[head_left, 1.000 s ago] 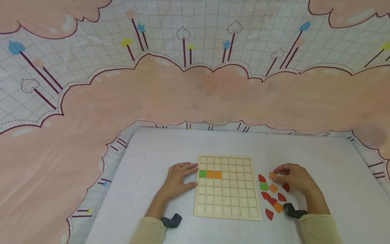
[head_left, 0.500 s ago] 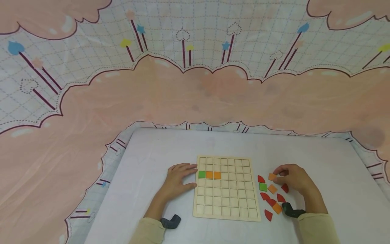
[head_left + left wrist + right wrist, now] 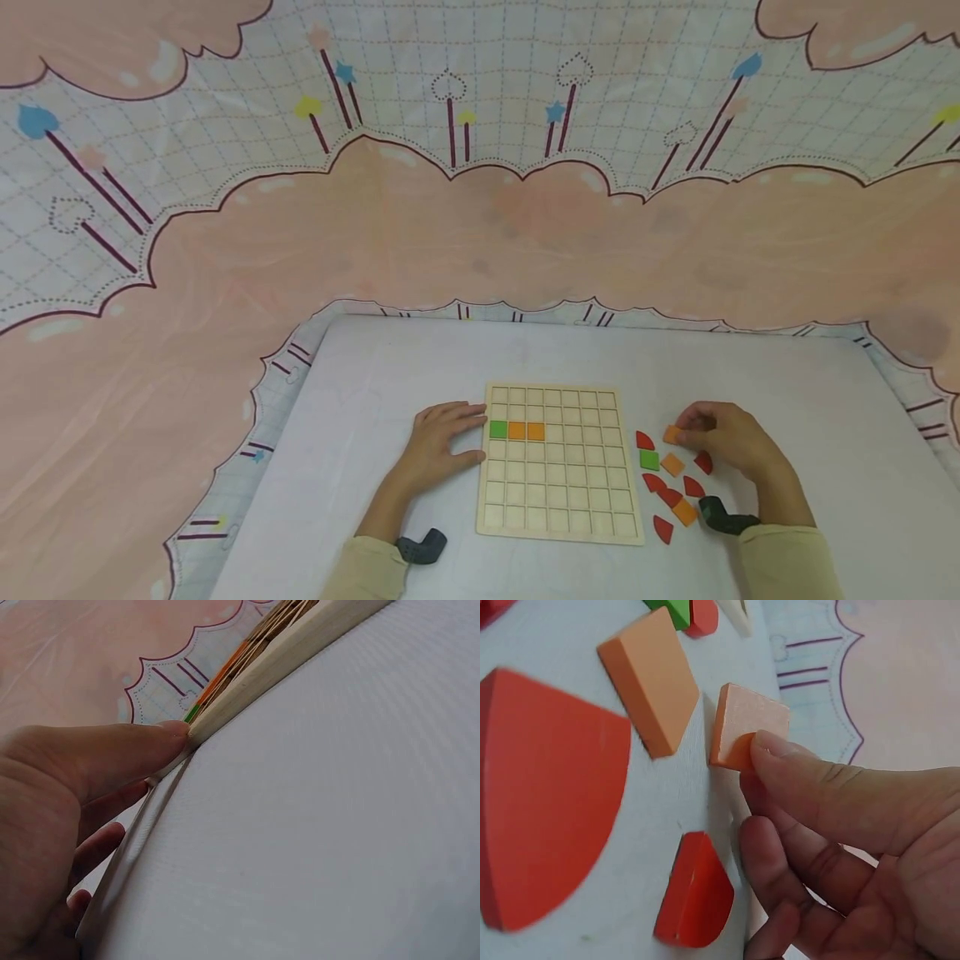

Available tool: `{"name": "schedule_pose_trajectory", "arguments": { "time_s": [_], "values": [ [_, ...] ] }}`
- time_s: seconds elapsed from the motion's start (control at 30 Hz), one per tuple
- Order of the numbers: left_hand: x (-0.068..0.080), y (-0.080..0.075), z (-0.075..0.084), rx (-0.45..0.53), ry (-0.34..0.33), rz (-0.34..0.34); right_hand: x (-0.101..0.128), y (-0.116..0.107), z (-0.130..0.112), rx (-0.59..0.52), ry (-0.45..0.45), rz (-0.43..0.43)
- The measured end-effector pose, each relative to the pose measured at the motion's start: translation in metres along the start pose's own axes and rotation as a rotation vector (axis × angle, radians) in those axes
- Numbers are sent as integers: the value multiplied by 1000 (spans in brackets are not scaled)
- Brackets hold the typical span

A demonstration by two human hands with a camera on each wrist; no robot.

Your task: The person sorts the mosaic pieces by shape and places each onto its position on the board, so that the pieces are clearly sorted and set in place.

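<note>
A small orange square wooden tile [image 3: 744, 727] is pinched, lifted off the white counter [image 3: 810, 392], by the right hand's [image 3: 731, 436] fingers just right of the gridded wooden puzzle board [image 3: 558, 492], whose left edge is touched by the left hand's [image 3: 438, 440] relaxed, outstretched fingers.

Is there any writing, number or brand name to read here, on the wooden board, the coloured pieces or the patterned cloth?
None: no words, numbers or brands can be read in any view.
The board bears only a blank grid.
The orange piece the right hand pinches is plain, like the rest.
The cloth shows only pictures: clouds, hearts, stars.
The left hand rests at the board's edge.
</note>
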State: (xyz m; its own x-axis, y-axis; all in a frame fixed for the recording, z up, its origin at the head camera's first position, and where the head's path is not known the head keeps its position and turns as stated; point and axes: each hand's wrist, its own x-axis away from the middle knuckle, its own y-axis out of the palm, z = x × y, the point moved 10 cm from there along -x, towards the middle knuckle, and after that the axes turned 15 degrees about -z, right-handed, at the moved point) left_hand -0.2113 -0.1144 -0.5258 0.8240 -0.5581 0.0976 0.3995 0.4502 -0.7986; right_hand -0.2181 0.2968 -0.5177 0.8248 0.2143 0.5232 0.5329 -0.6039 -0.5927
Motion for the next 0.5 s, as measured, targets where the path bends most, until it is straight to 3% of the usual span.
{"name": "schedule_pose_trajectory", "arguments": {
  "time_s": [0.33, 0.5],
  "values": [
    [-1, 0, 2, 11, -2, -4, -2, 0, -6, -11, -5, 54],
    [0, -1, 1, -4, -1, -2, -2, 3, -18, -85, -36, 64]
  ]
}}
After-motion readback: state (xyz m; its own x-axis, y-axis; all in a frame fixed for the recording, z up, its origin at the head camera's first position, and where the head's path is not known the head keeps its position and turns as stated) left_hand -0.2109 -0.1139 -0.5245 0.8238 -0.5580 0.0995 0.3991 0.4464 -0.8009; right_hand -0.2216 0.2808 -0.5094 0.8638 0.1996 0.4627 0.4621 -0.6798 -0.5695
